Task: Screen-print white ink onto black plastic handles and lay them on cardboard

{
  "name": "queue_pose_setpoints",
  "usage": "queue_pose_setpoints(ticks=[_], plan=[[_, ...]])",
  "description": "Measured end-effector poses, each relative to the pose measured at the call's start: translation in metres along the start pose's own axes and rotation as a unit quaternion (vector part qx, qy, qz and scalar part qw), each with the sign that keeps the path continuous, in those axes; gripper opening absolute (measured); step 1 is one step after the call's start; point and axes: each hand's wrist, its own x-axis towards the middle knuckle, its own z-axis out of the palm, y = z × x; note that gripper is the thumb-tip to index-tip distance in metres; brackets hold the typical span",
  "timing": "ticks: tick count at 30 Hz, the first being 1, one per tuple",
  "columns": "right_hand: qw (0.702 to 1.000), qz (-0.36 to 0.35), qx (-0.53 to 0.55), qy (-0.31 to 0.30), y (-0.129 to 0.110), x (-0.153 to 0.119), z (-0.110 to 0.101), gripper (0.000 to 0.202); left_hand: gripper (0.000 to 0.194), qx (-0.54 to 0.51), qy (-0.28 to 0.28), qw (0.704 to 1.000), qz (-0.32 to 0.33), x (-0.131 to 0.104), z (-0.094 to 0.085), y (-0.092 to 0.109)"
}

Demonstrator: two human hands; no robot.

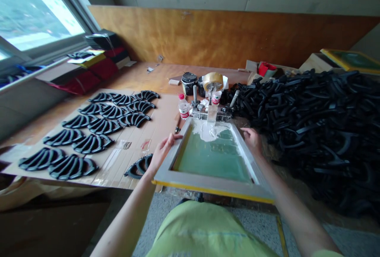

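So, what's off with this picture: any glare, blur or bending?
Head view: the window is washed-out bright and leans, perhaps from wide-angle distortion; head view, right: the heap of black parts sinks into dark blur toward its lower edge; head view, centre: the green panel has faint paler patches, possibly reflections.

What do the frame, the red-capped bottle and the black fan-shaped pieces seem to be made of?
Frame: perhaps metal, going by its dull, even grey; painted wood is possible.
Bottle: likely clear plastic, its body being see-through.
Fan-shaped pieces: probably moulded plastic, shiny black with highlights and matching ribs; coated metal is possible.
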Motion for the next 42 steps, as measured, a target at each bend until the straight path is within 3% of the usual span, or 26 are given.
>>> queue_pose_setpoints(ticks=[2, 5, 7, 11, 13, 18, 20, 24, 28, 30, 33, 35, 39, 42], plan=[[0.999, -0.026, -0.006, 0.02, -0.014, 0.021, -0.002, 0.035, 0.059, -0.001, -0.035, 0.998, -0.058, -0.008, -0.002, -0.03], [0.99, -0.132, -0.04, -0.01, -0.056, 0.047, 0.019, 0.049, 0.076, -0.024, -0.06, 0.993, -0.094, -0.007, 0.001, -0.077], [0.977, -0.178, -0.091, -0.072, -0.081, 0.056, 0.04, 0.051, 0.082, -0.021, -0.053, 0.994, -0.098, -0.003, 0.005, -0.101], [0.944, -0.159, -0.18, -0.227, -0.096, 0.058, 0.064, 0.019, 0.077, 0.013, -0.032, 0.995, -0.089, 0.005, 0.008, -0.122], [0.937, -0.136, -0.208, -0.244, -0.092, 0.055, 0.065, 0.011, 0.074, 0.034, -0.033, 0.995, -0.089, 0.006, 0.007, -0.126], [0.941, -0.107, -0.257, -0.193, -0.092, 0.035, 0.064, 0.015, 0.073, 0.032, -0.045, 0.994, -0.09, 0.008, 0.005, -0.131], [0.936, -0.146, -0.248, -0.205, -0.098, 0.02, 0.064, 0.017, 0.075, 0.03, -0.045, 0.995, -0.088, 0.008, 0.005, -0.133], [0.898, -0.297, -0.191, -0.262, -0.101, -0.013, 0.053, 0.02, 0.074, 0.034, -0.033, 0.995, -0.084, 0.007, 0.006, -0.134], [0.867, -0.374, -0.127, -0.304, -0.095, -0.015, 0.033, 0.019, 0.071, 0.027, -0.02, 0.997, -0.069, 0.006, 0.007, -0.132], [0.874, -0.364, -0.105, -0.305, -0.094, -0.006, 0.032, 0.016, 0.07, 0.023, -0.021, 0.998, -0.063, 0.006, 0.007, -0.131], [0.91, -0.32, -0.11, -0.24, -0.097, -0.002, 0.041, 0.018, 0.07, 0.021, -0.029, 0.997, -0.068, 0.005, 0.007, -0.129], [0.913, -0.326, -0.115, -0.216, -0.098, -0.011, 0.047, 0.022, 0.07, 0.019, -0.027, 0.996, -0.078, 0.004, 0.007, -0.126], [0.899, -0.353, -0.082, -0.246, -0.095, -0.029, 0.043, 0.021, 0.072, 0.01, -0.02, 0.996, -0.088, 0.001, 0.008, -0.118], [0.919, -0.299, -0.058, -0.251, -0.1, -0.011, 0.04, 0.015, 0.073, -0.006, -0.019, 0.995, -0.1, -0.002, 0.008, -0.107]])
